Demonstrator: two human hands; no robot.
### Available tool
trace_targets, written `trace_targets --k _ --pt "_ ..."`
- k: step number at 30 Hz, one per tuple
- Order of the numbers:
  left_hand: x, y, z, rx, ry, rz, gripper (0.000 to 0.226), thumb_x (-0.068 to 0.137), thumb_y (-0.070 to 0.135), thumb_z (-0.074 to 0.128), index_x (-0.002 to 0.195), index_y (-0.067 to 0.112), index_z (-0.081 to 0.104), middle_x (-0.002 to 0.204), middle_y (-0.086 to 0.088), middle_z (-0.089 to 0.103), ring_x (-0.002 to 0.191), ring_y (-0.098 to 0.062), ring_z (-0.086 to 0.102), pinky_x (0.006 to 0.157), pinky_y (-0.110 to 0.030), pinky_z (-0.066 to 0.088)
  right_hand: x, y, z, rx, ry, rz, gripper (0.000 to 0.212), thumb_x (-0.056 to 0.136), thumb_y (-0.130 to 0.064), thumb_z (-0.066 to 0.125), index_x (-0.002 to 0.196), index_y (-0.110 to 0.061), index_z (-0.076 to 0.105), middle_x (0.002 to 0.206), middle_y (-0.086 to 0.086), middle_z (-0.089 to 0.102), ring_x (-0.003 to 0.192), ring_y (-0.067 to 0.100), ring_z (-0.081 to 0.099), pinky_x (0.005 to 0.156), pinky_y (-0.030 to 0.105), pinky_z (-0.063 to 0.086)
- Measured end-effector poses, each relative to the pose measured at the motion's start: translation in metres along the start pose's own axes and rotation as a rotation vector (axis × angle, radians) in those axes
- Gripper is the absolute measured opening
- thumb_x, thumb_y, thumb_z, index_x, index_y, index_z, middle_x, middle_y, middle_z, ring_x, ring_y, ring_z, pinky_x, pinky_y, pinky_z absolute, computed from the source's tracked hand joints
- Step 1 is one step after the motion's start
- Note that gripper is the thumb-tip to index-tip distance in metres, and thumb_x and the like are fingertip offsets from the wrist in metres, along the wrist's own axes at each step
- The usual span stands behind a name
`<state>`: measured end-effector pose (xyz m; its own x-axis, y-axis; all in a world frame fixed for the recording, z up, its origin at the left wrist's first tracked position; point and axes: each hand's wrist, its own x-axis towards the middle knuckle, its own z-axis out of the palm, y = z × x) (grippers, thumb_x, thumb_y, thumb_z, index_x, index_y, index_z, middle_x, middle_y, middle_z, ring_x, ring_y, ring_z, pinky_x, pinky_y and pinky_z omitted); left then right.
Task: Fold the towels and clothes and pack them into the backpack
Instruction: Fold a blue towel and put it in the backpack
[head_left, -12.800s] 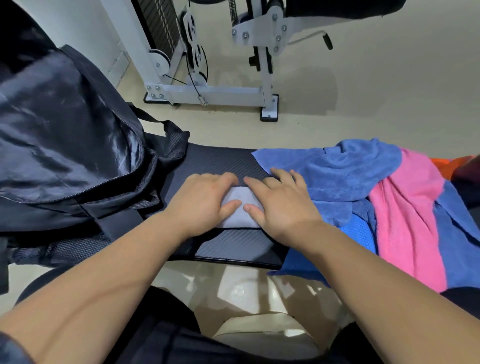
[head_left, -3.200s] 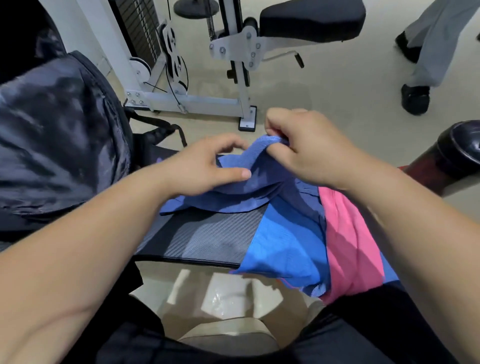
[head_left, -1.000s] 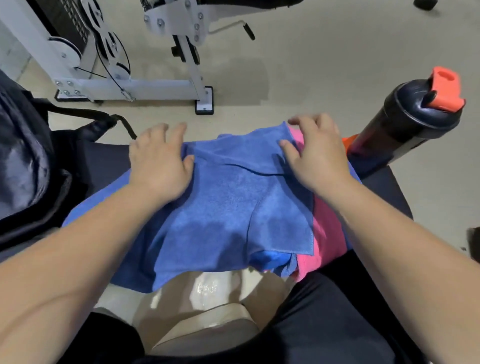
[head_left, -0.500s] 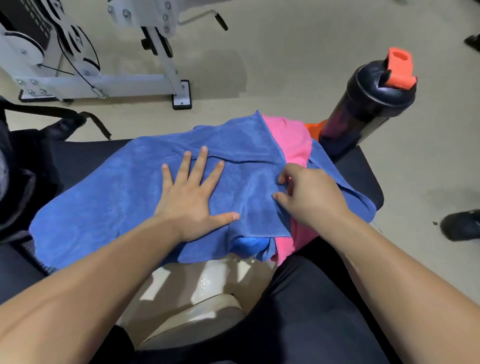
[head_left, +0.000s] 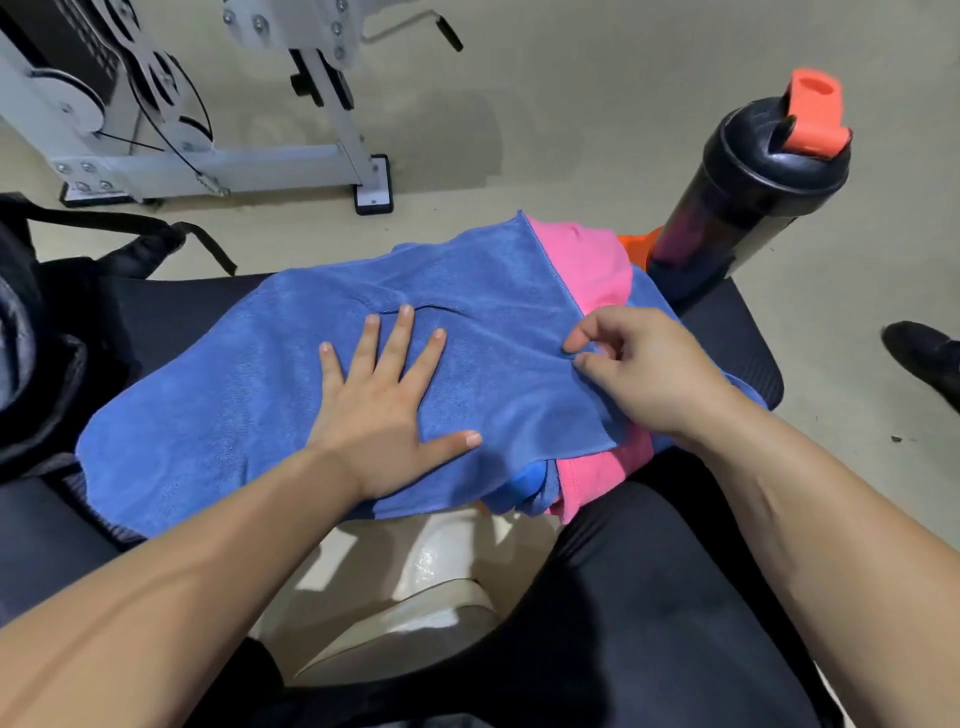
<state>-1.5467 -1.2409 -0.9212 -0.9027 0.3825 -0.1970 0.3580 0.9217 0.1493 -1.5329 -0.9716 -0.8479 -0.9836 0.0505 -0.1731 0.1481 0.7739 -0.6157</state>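
Nearest the camera, the person's legs (head_left: 649, 597) in black cloth sat up against the near edge of the black padded tabletop (head_left: 727, 322). The left hand (head_left: 384, 415) lay flat on the blue towel (head_left: 234, 405), released, its fingers straight and spread and its palm pressing the cloth down near the middle of the tabletop. The right hand (head_left: 644, 374) was curled at the towel's right hem, grasping that edge between thumb and forefinger.

The blue towel was spread across most of the tabletop, from its left end to right of centre, with its near edge hanging over the near side. It lay on top of other cloths. A brighter blue garment (head_left: 524, 480) and a pink cloth (head_left: 587, 260) showed from under its right side, and the pink one also showed at the far edge. An orange cloth (head_left: 636, 244) showed just beyond that.

There were two containers. A black backpack (head_left: 52, 322) slumped at the tabletop's left end, with its strap (head_left: 119, 221) trailing over the far edge. A dark shaker bottle (head_left: 737, 197) with an orange flip cap (head_left: 813, 114) stood upright at the far right corner. What either one held could not be told, because the bag's opening was out of view and the bottle's wall was too dark.

Beyond the far edge, a white gym machine frame (head_left: 234, 166) stood on the beige floor (head_left: 571, 104). A black shoe (head_left: 919, 353) showed at the right.
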Motion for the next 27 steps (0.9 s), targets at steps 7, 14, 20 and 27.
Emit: trace_targets --k 7,14,20,27 --pt "-0.012 0.013 0.003 0.026 -0.047 0.067 0.115 0.064 0.103 0.019 0.157 0.043 -0.013 0.165 0.000 -0.030 0.153 -0.032 -0.020 0.117 -0.070 0.000 0.000 0.001 -0.025 -0.493 -0.180 0.043 0.017 0.083 -0.031 0.075 0.099 -0.028 0.072 0.078 -0.013 0.050 0.076 0.012 0.054 0.066 0.022 0.040" --pt "-0.011 -0.007 -0.017 -0.051 0.051 0.055 0.096 0.079 0.089 0.024 0.159 0.036 0.020 0.169 -0.004 0.011 0.154 -0.033 0.010 0.120 -0.064 0.011 0.024 -0.058 0.030 -0.555 0.033 -0.307 0.049 0.091 -0.056 0.055 0.128 -0.024 0.059 0.126 0.009 0.051 0.116 0.034 0.049 0.099 0.047 0.043" --pt "-0.009 -0.071 -0.048 0.017 0.280 -0.171 0.062 0.091 0.057 0.045 0.138 0.018 0.053 0.141 -0.012 0.053 0.127 -0.040 0.045 0.103 -0.056 0.041 0.059 -0.048 0.095 -0.733 -0.144 -0.290 0.082 0.085 -0.087 0.013 0.156 -0.050 -0.003 0.169 0.002 -0.014 0.151 0.041 -0.020 0.116 0.068 -0.011" --pt "-0.021 -0.135 -0.068 0.033 -0.037 -0.448 0.057 0.081 0.064 0.065 0.111 0.016 0.057 0.109 -0.008 0.061 0.104 -0.034 0.057 0.083 -0.042 0.050 0.058 -0.024 0.091 -0.787 -0.077 -0.186 0.089 0.077 -0.095 0.005 0.154 -0.053 -0.010 0.168 0.003 -0.014 0.150 0.047 -0.016 0.112 0.075 -0.007"
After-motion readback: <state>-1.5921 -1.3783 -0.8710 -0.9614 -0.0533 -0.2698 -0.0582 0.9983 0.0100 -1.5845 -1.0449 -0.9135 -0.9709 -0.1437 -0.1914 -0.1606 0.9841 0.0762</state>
